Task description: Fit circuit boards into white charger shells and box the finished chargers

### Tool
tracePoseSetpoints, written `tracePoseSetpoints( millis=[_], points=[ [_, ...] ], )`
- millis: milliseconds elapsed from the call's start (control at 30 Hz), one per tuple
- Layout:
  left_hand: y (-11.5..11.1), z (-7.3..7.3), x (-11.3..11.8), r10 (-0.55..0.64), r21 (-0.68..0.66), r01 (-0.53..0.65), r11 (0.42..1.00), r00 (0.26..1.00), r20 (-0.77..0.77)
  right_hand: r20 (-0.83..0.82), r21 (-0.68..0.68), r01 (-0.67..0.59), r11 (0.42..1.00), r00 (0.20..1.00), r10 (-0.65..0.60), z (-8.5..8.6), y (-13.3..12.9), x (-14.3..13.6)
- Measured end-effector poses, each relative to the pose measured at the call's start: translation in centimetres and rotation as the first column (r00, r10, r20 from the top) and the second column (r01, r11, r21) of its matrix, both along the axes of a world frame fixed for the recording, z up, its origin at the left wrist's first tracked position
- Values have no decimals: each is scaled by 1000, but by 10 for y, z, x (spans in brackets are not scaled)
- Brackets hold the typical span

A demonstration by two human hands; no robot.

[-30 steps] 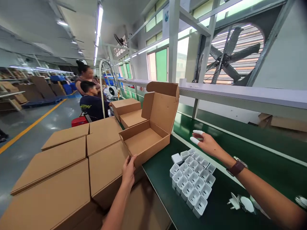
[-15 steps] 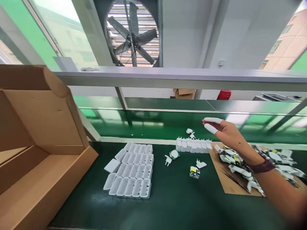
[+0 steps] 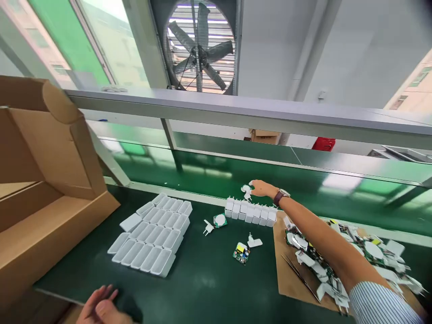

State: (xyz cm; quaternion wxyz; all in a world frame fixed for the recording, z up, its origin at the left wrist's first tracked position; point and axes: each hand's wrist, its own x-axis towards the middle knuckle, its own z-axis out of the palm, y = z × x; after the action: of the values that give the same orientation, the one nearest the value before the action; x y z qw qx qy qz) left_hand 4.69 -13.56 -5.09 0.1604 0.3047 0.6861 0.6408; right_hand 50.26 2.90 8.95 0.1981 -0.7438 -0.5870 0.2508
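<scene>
My right hand (image 3: 263, 188), its fingers curled, reaches over the back edge of the dark green table. Its fingertips are at a round white piece (image 3: 245, 188) and a white plug piece (image 3: 248, 196). Whatever lies between them is too small to make out. Low in the view, my left hand (image 3: 104, 309) has its fingers loosely bent and apart, holding nothing visible. White plug housings (image 3: 249, 211) stand in a row below the right hand. Nearby lie a green circuit board with a white disc (image 3: 220, 220), a two-pin plug piece (image 3: 209, 227), a board with a yellow part (image 3: 241, 253) and a white pronged piece (image 3: 254, 241).
Rows of open white cases (image 3: 155, 229) lie left of centre. An open cardboard box (image 3: 84, 220) stands at the left. On the right, a cardboard sheet (image 3: 281, 279) carries tweezers (image 3: 300, 276) and heaped boards and plugs (image 3: 317, 265). A shelf rail (image 3: 236, 108) crosses above the table.
My right hand has moved left and down from above the cardboard sheet to the small pieces at the back edge, its fingers now curled. My left hand has come into view. The camera view has turned.
</scene>
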Motion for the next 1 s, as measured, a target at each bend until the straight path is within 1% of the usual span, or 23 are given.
tracePoseSetpoints(
  millis=[67, 100, 167, 233, 333, 400, 467, 500, 567, 600, 667, 700, 733, 767, 800, 833, 867, 933, 1000],
  points=[
    [1, -8, 5, 66, 41, -65, 997, 997, -37, -4, -73, -33, 997, 999, 33, -21, 27, -10],
    [3, -10, 6, 88, 46, -85, 995, 994, -59, -6, -93, -49, 994, 999, 49, -29, 37, -15],
    [7, -14, 6, 120, 36, -117, 992, 989, -88, -10, -107, -80, 991, 997, 79, -38, 52, -21],
    [10, -15, 6, 141, 27, -139, 990, 985, -96, -15, -96, -108, 989, 994, 108, -40, 62, -22],
    [10, -16, 8, 149, 15, -149, 989, 983, -110, -41, -55, -148, 987, 989, 146, -32, 72, -17],
    [8, -17, 9, 154, 13, -153, 988, 981, -116, -82, 0, -163, 987, 983, 162, -18, 74, -10],
    [6, -17, 10, 147, 16, -147, 989, 982, -116, -145, 68, -163, 984, 974, 171, 0, 66, -3],
    [5, -17, 10, 140, 16, -139, 990, 983, -116, -178, 100, -158, 982, 969, 174, 11, 57, 1],
    [4, -18, 9, 122, 15, -121, 993, 986, -114, -279, 159, -168, 973, 938, 208, 33, 28, 7],
    [4, -19, 9, 113, 15, -113, 994, 987, -113, -343, 184, -192, 964, 907, 246, 44, 9, 8],
    [6, -21, 7, 108, 23, -106, 994, 989, -105, -473, 219, -279, 935, 808, 352, 62, -33, 7],
    [7, -23, 6, 105, 30, -103, 994, 990, -99, -495, 216, -329, 919, 775, 394, 67, -55, 5],
    [8, -24, 4, 102, 38, -99, 994, 991, -90, -484, 195, -368, 909, 770, 415, 69, -77, 2],
    [9, -26, 3, 96, 46, -92, 995, 992, -79, -446, 169, -387, 906, 790, 421, 67, -97, -1],
    [10, -28, 1, 85, 53, -81, 995, 994, -67, -403, 131, -401, 907, 814, 418, 61, -116, -4],
    [11, -30, -2, 68, 58, -64, 996, 996, -54, -366, 85, -411, 908, 834, 412, 50, -132, -6],
    [13, -32, -5, 46, 63, -43, 997, 998, -38, -335, 44, -412, 910, 853, 402, 37, -147, -8],
    [17, -32, -13, -3, 70, 4, 998, 1000, -4, -311, -19, -385, 923, 879, 361, 3, -172, -8],
    [24, -30, -24, -45, 80, 42, 996, 999, 30, -336, -51, -350, 936, 888, 314, -34, -192, -7]
  ],
)
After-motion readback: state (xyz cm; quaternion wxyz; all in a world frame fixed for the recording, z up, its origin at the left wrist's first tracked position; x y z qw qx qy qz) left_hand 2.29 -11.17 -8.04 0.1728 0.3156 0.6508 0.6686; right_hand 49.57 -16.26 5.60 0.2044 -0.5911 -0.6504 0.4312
